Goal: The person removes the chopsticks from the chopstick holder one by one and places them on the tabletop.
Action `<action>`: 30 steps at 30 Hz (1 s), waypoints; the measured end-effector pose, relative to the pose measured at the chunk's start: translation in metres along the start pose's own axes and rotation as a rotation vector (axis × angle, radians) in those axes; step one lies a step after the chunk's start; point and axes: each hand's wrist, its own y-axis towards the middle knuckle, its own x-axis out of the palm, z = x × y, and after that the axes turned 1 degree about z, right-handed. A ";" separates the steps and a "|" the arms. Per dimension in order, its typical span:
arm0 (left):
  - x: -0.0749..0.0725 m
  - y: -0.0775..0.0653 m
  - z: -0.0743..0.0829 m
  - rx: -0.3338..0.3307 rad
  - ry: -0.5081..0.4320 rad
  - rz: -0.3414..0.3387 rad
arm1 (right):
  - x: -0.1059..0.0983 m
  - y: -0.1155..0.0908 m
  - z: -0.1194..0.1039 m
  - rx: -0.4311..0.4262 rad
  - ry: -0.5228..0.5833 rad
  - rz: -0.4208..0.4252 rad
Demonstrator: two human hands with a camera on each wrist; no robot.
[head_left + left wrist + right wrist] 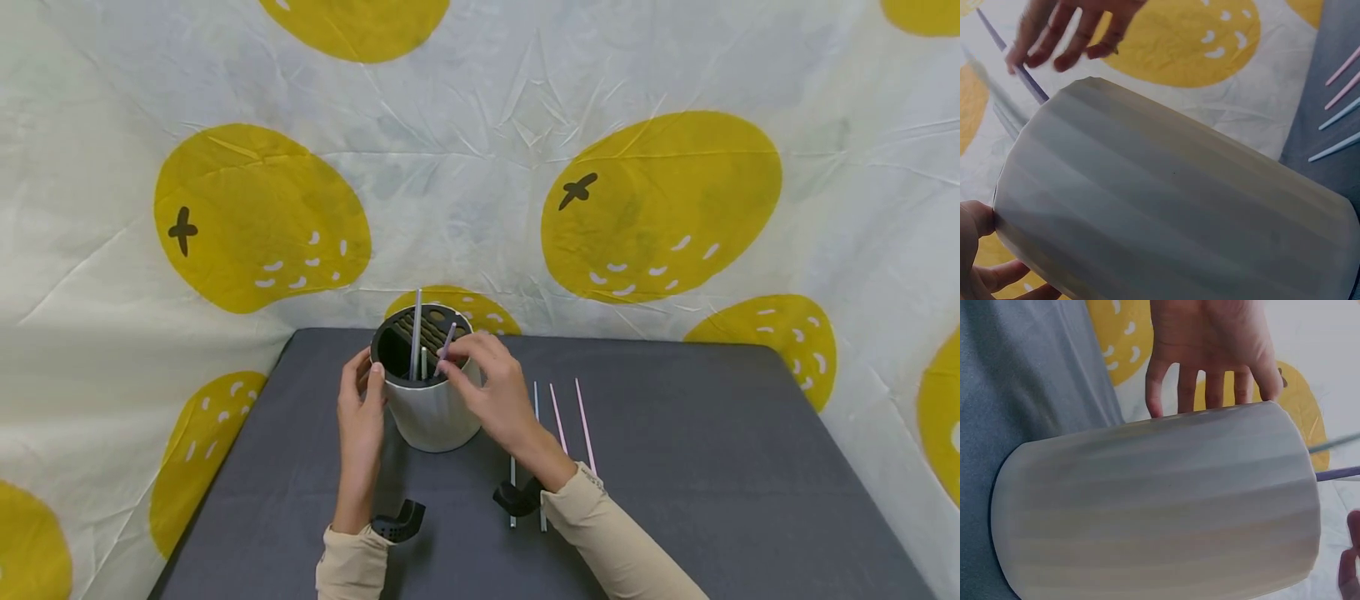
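Note:
A white ribbed utensil holder [435, 421] with a dark divided top stands on the table. My left hand [362, 408] touches its left side, the thumb near the rim; the fingers look straight in the right wrist view. Above the holder's near right rim, my right hand [495, 387] pinches a thin purple chopstick [450, 335] between thumb and finger. Its lower end is hidden behind the rim. A taller lilac chopstick [416, 329] stands in the large compartment, beside a shorter pale stick end [423, 362].
Right of the holder lie several chopsticks, including a pink chopstick [585, 425] and a blue chopstick [536, 400], partly hidden by my right wrist. The dark table [712, 500] ends at a white cloth [465, 208] with yellow fruit prints behind it.

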 end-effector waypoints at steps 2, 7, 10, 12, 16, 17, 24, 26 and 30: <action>0.000 0.000 0.000 0.000 0.001 -0.001 | -0.001 0.001 -0.001 -0.036 0.064 0.036; 0.000 0.000 0.000 -0.005 0.007 -0.004 | -0.004 0.003 -0.002 -0.097 0.171 0.124; 0.000 0.000 0.000 -0.012 0.014 -0.005 | -0.006 0.002 -0.003 -0.113 0.245 0.187; 0.000 0.000 0.000 -0.018 0.018 -0.007 | -0.006 0.001 -0.003 -0.123 0.296 0.237; 0.000 0.000 -0.001 -0.026 0.018 -0.014 | -0.008 0.001 -0.002 -0.127 0.414 0.365; 0.000 0.000 -0.001 -0.027 0.019 -0.015 | -0.009 0.001 -0.002 -0.122 0.438 0.401; 0.001 -0.001 0.000 -0.020 0.000 -0.019 | -0.024 0.003 -0.002 0.001 0.559 0.662; 0.002 -0.001 0.000 -0.017 0.001 -0.018 | -0.028 0.003 -0.002 0.035 0.572 0.704; 0.002 0.000 0.002 -0.016 0.000 -0.008 | -0.035 0.002 0.002 0.072 0.578 0.686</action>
